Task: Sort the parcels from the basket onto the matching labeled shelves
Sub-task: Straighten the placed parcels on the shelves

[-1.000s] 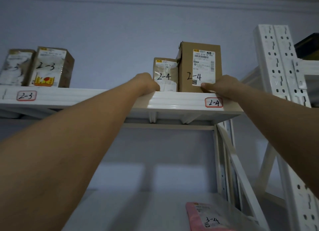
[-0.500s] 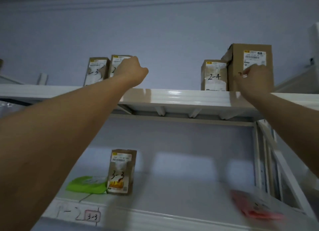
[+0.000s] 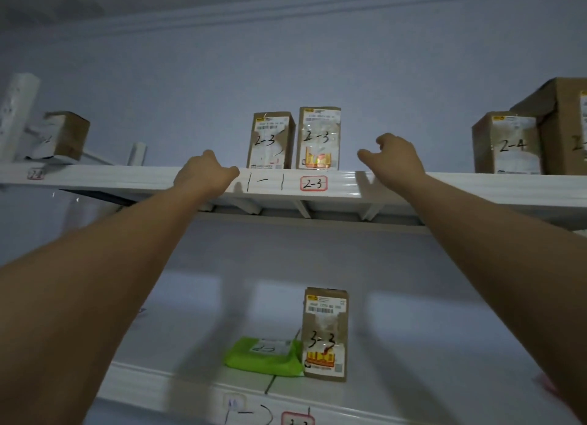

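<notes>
Two brown parcels marked 2-3 stand upright on the top shelf (image 3: 460, 186), the left one (image 3: 270, 142) and the right one (image 3: 319, 138), above a red-framed 2-3 label (image 3: 313, 183). My left hand (image 3: 206, 173) rests on the shelf's front edge just left of them, fingers curled, holding nothing. My right hand (image 3: 394, 157) hovers just right of them, fingers loosely apart and empty. Two parcels marked 2-4 stand at the far right, a small one (image 3: 506, 143) and a bigger one (image 3: 565, 122).
On the lower shelf (image 3: 178, 389) a brown 3-3 parcel (image 3: 324, 334) stands beside a flat green parcel (image 3: 263, 356). A tilted brown parcel (image 3: 62, 135) sits at the top shelf's far left. A pink parcel's corner (image 3: 548, 385) shows at the lower right.
The view has swung left from the 2-4 section to the 2-3 section. Both hands left the 2-4 parcels and now flank the two 2-3 parcels.
</notes>
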### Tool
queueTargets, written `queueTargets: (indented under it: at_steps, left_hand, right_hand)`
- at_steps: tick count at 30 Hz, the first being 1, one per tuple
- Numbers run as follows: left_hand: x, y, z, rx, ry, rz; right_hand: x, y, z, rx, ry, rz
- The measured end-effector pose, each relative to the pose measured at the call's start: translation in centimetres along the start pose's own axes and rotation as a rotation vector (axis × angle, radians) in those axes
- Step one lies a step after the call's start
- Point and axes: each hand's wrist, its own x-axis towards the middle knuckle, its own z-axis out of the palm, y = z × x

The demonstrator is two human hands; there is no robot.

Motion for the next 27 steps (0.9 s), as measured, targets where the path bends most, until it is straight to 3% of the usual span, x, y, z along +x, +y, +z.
queueTargets:
  at_steps: [7, 13, 19, 27]
  left_hand:
    - [3.2, 1.0, 1.9, -0.101, 0.050, 0.086]
    - [6.1, 3.8, 3.7, -0.241, -0.159, 0.037]
    - [7.9, 4.9, 4.8, -0.234, -0.321, -0.002]
    - [8.2, 4.1, 4.4, -0.196, -0.410, 0.006]
  right_hand:
    - [2.5, -2.8, 3.0, 0.017, -0.090, 0.075]
    - [4.4, -2.3, 4.4, 0.003, -0.255, 0.106]
    - [5.7, -3.1, 5.5, 0.012, -0.420, 0.107]
    - [6.7, -3.7, 6.1, -0.035, -0.587, 0.191]
